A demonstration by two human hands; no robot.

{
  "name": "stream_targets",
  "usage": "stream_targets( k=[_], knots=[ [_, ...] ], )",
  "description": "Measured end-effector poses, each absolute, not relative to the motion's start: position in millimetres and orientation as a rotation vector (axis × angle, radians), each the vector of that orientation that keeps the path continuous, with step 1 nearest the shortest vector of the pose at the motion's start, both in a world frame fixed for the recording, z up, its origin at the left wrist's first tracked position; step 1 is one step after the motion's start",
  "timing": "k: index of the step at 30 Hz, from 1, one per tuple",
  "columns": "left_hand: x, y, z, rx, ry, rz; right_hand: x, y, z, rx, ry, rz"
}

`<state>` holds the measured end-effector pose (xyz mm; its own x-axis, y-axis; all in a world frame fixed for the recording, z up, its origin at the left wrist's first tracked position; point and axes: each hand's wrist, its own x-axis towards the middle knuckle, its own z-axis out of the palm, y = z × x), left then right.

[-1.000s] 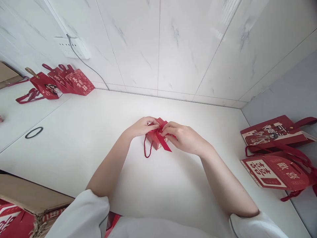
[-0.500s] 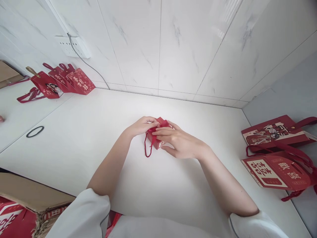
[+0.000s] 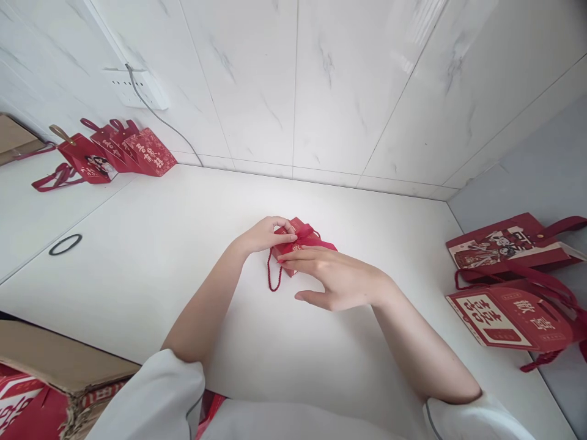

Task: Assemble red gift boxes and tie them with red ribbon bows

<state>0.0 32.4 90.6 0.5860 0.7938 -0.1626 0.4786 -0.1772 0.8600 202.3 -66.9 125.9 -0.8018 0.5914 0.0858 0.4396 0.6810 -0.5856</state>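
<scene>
A small red gift box (image 3: 293,227) with a red ribbon (image 3: 312,238) and a red cord handle (image 3: 271,275) sits in the middle of the white table (image 3: 183,256). My left hand (image 3: 263,233) pinches the ribbon at the box's top left. In front of the box, my right hand (image 3: 334,278) has its fingers stretched out flat against the near side and its thumb apart below. The ribbon runs out to the right over my right fingers.
Several red gift bags (image 3: 114,153) lean on the tiled wall at the far left under a socket strip (image 3: 132,85). Two larger red bags (image 3: 513,287) lie at the right. A black ring (image 3: 65,244) lies on the left. A cardboard box (image 3: 50,379) sits bottom left.
My right hand has let go of the ribbon's knot, opened and dropped nearer to me. The ribbon tail that hung down in front now lies to the right. My left hand has stayed put.
</scene>
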Motion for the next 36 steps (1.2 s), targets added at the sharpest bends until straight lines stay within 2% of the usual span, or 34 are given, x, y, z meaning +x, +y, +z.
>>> stream_targets(
  k=[6, 11, 16, 20, 27, 36],
  knots=[
    [-2, 31, 95, 1.876, 1.017, 0.334, 200, -70, 125, -0.813, -2.626, 0.971],
    [-20, 32, 110, 1.858, 0.881, 0.195, 219, -65, 137, -0.660, -2.446, 1.300],
    [-38, 32, 124, 1.833, 1.084, 0.350, 240, -43, 129, -1.043, -1.896, 1.127],
    [-41, 33, 124, 1.921, 1.134, 0.243, 237, -20, 98, -1.212, -1.635, 1.095],
    [-31, 34, 120, 1.921, 1.147, 0.243, 220, -4, 68, -1.178, -1.503, 1.409],
    [-19, 29, 116, 1.730, 1.095, 0.485, 221, -5, 66, -1.212, -1.549, 1.310]
  ],
)
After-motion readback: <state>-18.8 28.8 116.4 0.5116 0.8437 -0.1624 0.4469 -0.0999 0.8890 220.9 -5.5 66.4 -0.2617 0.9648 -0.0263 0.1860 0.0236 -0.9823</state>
